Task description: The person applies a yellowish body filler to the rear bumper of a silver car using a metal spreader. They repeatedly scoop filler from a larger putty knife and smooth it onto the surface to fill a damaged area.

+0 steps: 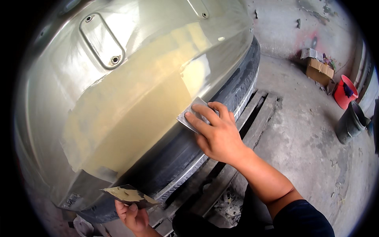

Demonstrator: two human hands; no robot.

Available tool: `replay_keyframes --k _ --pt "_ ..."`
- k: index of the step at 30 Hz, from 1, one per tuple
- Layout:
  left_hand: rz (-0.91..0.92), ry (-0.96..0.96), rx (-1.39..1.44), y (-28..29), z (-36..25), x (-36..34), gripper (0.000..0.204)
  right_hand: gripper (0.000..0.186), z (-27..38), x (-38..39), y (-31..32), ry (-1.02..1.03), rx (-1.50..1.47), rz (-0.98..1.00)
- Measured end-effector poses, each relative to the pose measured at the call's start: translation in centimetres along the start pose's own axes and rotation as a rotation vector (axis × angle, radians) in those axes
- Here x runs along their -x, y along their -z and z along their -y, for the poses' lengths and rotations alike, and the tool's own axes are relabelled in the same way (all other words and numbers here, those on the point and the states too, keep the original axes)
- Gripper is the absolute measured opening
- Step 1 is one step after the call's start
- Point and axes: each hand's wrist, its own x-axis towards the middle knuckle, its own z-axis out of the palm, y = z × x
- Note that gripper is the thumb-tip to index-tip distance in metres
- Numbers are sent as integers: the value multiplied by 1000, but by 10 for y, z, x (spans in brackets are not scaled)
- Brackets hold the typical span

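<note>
My right hand (222,133) presses a flat metal putty spreader (188,109) against the lower edge of a curved, silvery-green body panel (47,106), several fingers spread over its face. A broad patch of beige body filler (148,118) covers much of the panel, with thinner, streaky filler above it. At the lower left, my left hand (133,218) grips a dark mixing plate (148,200) from below, its thumb on the near edge. Beige filler lies smeared on the plate, which is tilted and apart from the spreader.
The panel rests on a dark padded support (169,158) above a wooden pallet (256,122) on the concrete floor (300,150). Along the right side stand a cardboard box (319,72), a red bucket (342,94) and a dark bucket (349,125).
</note>
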Motion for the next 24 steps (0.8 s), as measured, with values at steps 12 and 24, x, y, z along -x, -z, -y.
replay_keyframes --k 12,24 --pt "-25 124 205 -100 25 7 48 55 28 36 56 111 -910 88" --pt "-14 -15 202 -86 24 -4 47 60 -2 -17 36 1 -100 -137"
